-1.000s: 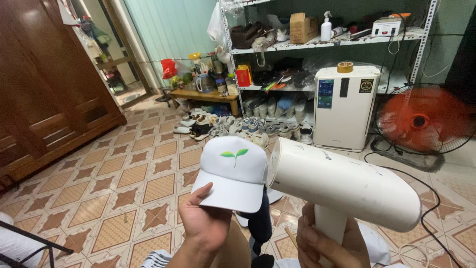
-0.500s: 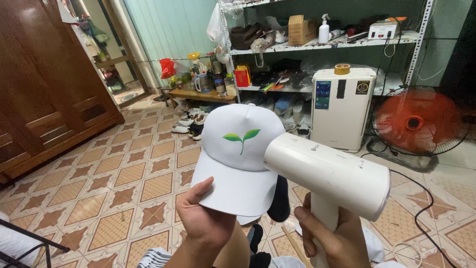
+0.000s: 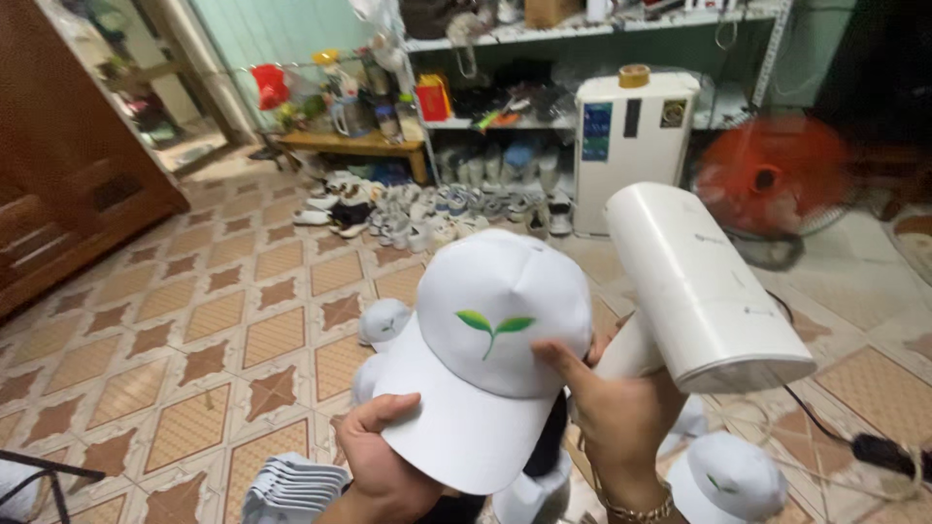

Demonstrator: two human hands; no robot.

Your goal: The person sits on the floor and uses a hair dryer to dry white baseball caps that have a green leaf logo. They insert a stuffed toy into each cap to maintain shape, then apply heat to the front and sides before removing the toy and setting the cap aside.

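Right up close, the left hand (image 3: 383,466) pinches the stiff brim of a white cap (image 3: 485,340), fingers curled under it and thumb on top, and the cap has come up and turned since a moment ago, so its rounded crown and green sprout mark now face us squarely. The right hand (image 3: 616,417) grips the handle of a smooth white handheld steamer (image 3: 699,277), fingers wrapped tight, one forefinger stretched out to touch the cap's side; the fat cylindrical body has swung up and now tilts back to the right instead of lying across the cap. Below, a neat stack of white cap brims (image 3: 291,485) lies on the floor, and more soft white caps (image 3: 728,475) lie around the knees. A dark cord (image 3: 825,427) trails across the patterned brown floor tiles (image 3: 194,340). Farther off, rows of shoes (image 3: 427,213) sit before a boxy white appliance (image 3: 631,146), an orange fan (image 3: 772,180) beside it, with cluttered shelves (image 3: 582,29) behind.
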